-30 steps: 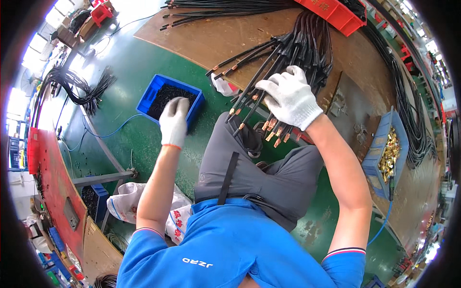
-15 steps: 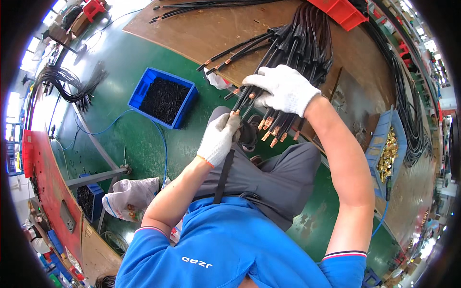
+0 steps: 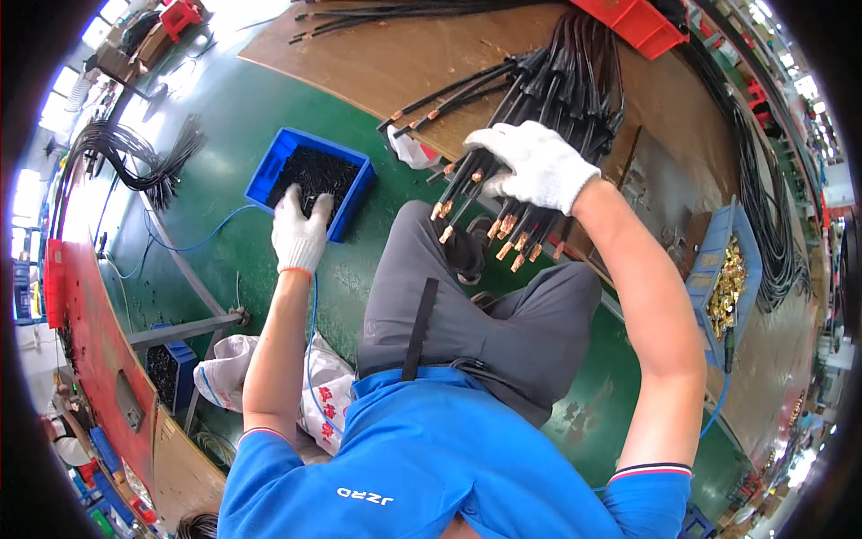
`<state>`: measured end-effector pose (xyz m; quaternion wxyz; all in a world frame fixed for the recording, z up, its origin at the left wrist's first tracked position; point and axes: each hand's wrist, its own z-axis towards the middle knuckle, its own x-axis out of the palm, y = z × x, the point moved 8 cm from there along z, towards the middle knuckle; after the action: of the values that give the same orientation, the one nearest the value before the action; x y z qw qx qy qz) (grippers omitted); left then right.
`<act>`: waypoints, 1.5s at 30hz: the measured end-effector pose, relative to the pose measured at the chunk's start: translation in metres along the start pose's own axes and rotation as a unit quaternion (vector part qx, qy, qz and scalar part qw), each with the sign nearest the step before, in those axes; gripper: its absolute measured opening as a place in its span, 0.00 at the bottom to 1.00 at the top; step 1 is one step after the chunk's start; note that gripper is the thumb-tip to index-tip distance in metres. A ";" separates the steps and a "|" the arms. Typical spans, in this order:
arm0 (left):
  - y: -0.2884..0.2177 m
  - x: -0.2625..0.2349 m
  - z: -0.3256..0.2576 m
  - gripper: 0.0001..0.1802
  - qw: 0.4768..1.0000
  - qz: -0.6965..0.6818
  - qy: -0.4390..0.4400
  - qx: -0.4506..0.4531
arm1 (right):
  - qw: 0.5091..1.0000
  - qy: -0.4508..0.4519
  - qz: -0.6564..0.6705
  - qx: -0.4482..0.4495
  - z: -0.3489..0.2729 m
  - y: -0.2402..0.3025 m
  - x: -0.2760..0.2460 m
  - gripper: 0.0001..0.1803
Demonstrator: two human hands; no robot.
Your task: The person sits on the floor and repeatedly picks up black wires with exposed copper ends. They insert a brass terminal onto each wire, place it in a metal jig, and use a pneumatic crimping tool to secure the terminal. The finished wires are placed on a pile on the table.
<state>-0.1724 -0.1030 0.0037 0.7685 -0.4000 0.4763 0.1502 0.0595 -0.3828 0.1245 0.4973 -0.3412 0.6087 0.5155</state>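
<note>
1. We had our left hand [image 3: 299, 238], in a white glove, at a blue bin [image 3: 359, 190], its fingers [image 3: 292, 205] spread apart and their tips down at the small black pieces [image 3: 314, 169] inside; we could not tell whether any piece lay between them.
2. We had our right hand [image 3: 541, 166], gloved too, over a bunch of black cables [image 3: 548, 90], its fingers bent across them; we could not tell how firmly they closed.
3. We saw these cables fanned over the brown surface [image 3: 359, 72], their copper-coloured ends [image 3: 507, 225] poking past its near edge toward our knees.
4. We had the blue bin left of the surface, apart from the cables.
5. To our right we saw a light blue bin [image 3: 752, 260] of brass-coloured pieces [image 3: 728, 287]; beyond the cables, a red tray [image 3: 633, 27].
6. We saw a white bag [image 3: 224, 368] beside our left forearm, near a 2nd blue bin [image 3: 186, 366].
</note>
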 end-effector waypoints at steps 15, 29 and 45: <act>-0.175 0.025 -0.036 0.19 0.926 -0.253 0.268 0.082 | 0.999 -0.043 0.019 0.002 0.000 -0.004 0.002 0.20; -0.245 0.002 -0.060 0.11 0.935 -0.024 0.086 0.343 | 0.998 -0.061 0.036 0.000 0.003 -0.011 0.004 0.13; -0.089 -0.035 0.039 0.16 0.992 -0.025 0.006 0.121 | 0.980 -0.161 -0.103 -0.064 0.003 0.014 -0.011 0.12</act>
<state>-0.1119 -0.1247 0.0839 0.8120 -0.3167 0.4853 0.0693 0.0504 -0.3780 0.1393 0.6165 -0.3457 0.4484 0.5472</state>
